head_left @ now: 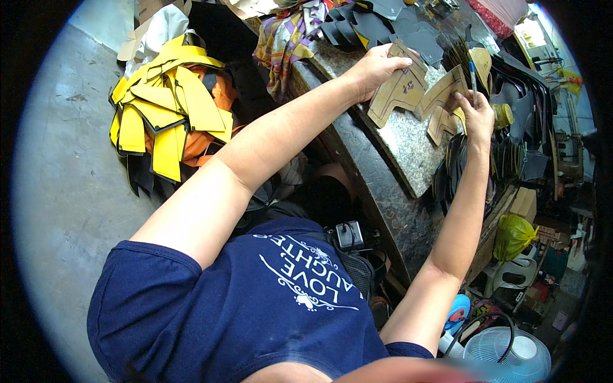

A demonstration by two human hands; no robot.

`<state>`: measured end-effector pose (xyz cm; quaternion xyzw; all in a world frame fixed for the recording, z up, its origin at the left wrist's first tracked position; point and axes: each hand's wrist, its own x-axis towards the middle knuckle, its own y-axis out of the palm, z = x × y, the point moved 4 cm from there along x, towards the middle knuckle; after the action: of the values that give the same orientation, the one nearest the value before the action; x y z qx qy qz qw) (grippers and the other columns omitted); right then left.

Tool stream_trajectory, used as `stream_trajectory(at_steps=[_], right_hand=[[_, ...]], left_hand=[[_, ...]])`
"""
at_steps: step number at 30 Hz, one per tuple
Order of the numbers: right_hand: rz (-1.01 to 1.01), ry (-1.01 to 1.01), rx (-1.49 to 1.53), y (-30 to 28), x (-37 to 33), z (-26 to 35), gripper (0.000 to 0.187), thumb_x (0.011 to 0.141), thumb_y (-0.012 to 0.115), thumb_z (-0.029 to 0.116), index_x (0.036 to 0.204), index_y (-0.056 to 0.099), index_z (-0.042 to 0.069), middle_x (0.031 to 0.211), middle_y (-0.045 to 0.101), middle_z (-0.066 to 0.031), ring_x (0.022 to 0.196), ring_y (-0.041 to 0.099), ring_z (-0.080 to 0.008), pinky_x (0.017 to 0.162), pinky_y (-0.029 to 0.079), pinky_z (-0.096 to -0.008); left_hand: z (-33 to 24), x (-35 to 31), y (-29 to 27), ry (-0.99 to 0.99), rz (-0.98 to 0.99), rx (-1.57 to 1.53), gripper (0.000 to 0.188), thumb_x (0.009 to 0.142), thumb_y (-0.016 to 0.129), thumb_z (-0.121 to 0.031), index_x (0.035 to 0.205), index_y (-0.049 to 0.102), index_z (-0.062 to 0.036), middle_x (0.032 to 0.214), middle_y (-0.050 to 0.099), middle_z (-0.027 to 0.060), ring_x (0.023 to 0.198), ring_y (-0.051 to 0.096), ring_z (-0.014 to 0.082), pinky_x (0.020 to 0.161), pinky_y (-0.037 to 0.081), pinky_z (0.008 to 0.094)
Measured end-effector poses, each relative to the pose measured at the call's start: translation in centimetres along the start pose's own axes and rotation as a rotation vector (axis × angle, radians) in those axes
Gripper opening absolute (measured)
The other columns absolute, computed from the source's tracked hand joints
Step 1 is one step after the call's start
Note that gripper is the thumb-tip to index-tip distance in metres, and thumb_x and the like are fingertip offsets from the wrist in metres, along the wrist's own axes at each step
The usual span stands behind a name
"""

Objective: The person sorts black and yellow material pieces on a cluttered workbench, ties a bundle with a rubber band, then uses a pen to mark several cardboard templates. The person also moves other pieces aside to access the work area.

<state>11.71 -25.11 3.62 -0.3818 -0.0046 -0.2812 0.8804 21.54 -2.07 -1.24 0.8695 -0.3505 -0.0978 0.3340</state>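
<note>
Left hand [378, 69], at 1 o'clock, is pinching a tan template [401, 92]; right hand [477, 118], at 2 o'clock, is holding a blue-ended pen [472, 74] and fingering a second tan template [446, 94]. Both templates are sitting over the speckled slab [414, 163] on the worktop [399, 220]; contact I am not confirming. For good handling, I would be supporting edges lightly, avoiding bending, and keeping the pen clear.
</note>
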Motion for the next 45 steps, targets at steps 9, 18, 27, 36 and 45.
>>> stream_trajectory(at_steps=[9,18,27,36,45], right_hand=[[0.183,-0.215,0.009,3.4,-2.4,3.8,0.036,0.082,0.072,0.044,0.099,0.074,0.012,0.09,0.07,-0.0083,0.084,0.067,-0.0181,0.077,0.049,-0.0297],[0.141,0.061,0.088,-0.9,0.9,-2.5,0.024,0.087,0.072,0.02,0.095,0.07,-0.002,0.079,0.068,-0.0021,0.072,0.059,-0.0084,0.07,0.047,-0.0234],[-0.259,-0.173,-0.549,-1.3,-3.1,3.1,0.035,0.086,0.068,0.041,0.11,0.07,0.015,0.101,0.068,-0.0084,0.092,0.067,-0.028,0.079,0.051,-0.0369],[0.383,-0.239,-0.071,1.3,-17.9,10.5,0.026,0.081,0.072,0.014,0.106,0.069,0.008,0.083,0.064,-0.004,0.073,0.06,-0.0127,0.066,0.048,-0.026],[0.06,0.116,0.48,-1.3,-22.2,6.4,0.03,0.093,0.064,0.017,0.118,0.064,0.0,0.098,0.066,-0.0027,0.086,0.058,-0.0092,0.077,0.046,-0.0234]], left_hand=[[0.1,0.1,-0.1,0.053,0.049,0.063,0.029,0.099,0.055,-0.02,0.12,0.059,-0.0006,0.107,0.067,0.0122,0.094,0.067,0.02,0.084,0.057,0.036],[0.3,0.4,-0.4,-0.028,-0.023,-0.082,0.037,0.105,0.04,-0.032,0.115,0.06,-0.0027,0.106,0.066,0.01,0.096,0.063,0.0191,0.085,0.052,0.0351],[0.1,0.6,-0.5,0.016,-0.094,0.018,0.035,0.101,0.049,-0.037,0.106,0.061,-0.0047,0.1,0.065,0.0094,0.091,0.062,0.0197,0.084,0.051,0.038],[0.9,0.3,-0.5,0.139,0.088,0.297,0.034,0.083,0.047,-0.002,0.114,0.058,-0.0003,0.092,0.063,0.0046,0.076,0.056,0.0117,0.071,0.048,0.0242],[-1.3,-6.2,8.4,0.595,0.218,0.401,0.028,0.091,0.056,-0.006,0.119,0.057,-0.0031,0.107,0.065,0.011,0.098,0.063,0.0176,0.087,0.053,0.0329]])
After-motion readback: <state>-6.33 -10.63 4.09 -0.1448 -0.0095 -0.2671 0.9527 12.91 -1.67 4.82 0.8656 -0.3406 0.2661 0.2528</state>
